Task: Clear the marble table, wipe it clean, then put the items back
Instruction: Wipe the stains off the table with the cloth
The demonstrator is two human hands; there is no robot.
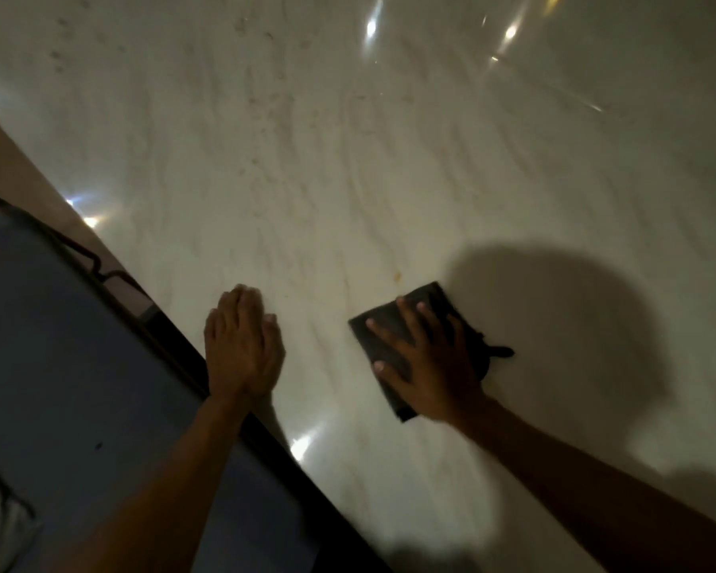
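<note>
The pale marble table (348, 159) fills most of the view, glossy, with faint streaks and small specks on it. A dark folded cloth (379, 337) lies flat on the marble near the front edge. My right hand (426, 357) presses down on the cloth with its fingers spread and straight. My left hand (242, 345) rests flat on the bare marble to the left of the cloth, fingers together, close to the table's dark edge. A small yellowish stain (397, 276) sits just beyond the cloth.
The table's dark front edge (265, 440) runs diagonally from upper left to lower right. Below it lies a blue-grey surface (79, 366) with a thin dark metal frame (87, 258). A round shadow (554, 316) falls right of the cloth.
</note>
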